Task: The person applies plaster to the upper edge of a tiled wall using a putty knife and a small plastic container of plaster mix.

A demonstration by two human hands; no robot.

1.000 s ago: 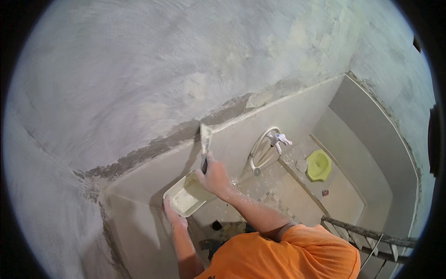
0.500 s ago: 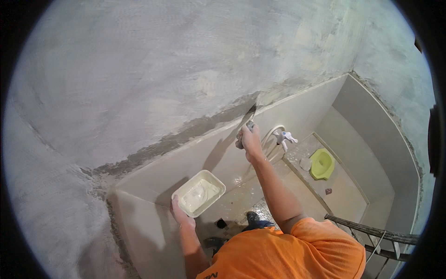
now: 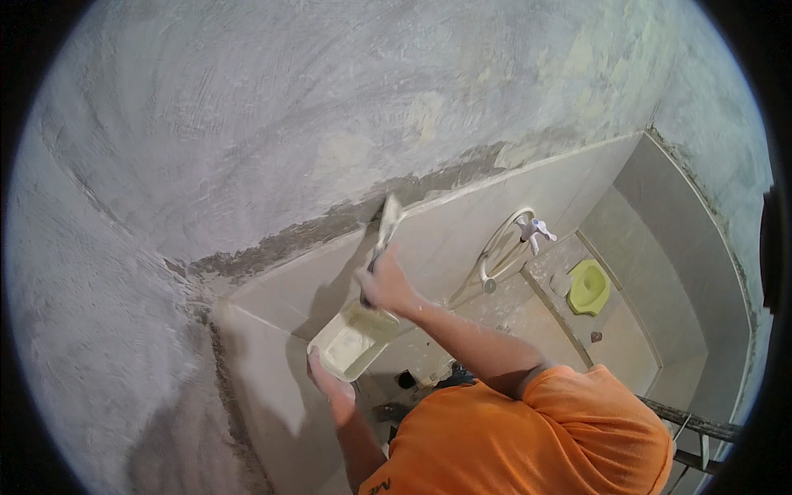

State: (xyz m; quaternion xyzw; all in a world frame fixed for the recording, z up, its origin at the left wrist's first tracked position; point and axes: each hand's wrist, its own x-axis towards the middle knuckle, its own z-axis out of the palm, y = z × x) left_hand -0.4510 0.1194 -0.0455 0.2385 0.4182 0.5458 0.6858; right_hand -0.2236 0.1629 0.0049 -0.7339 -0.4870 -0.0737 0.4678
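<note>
R hand (image 3: 386, 285) grips putty knife (image 3: 386, 227) tight | L hand (image 3: 332, 386) cups paste tray (image 3: 356, 342) below | tip: keep blade flat, press soft.

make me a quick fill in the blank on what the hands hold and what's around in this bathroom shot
1. The right hand holds a putty knife against the ___ wall.
2. The left hand holds a shallow ___ tray of pale paste.
3. The squat toilet pan on the floor is ___ in colour.
4. The person's shirt is ___.

Missing words: plastered; white; yellow-green; orange
</note>
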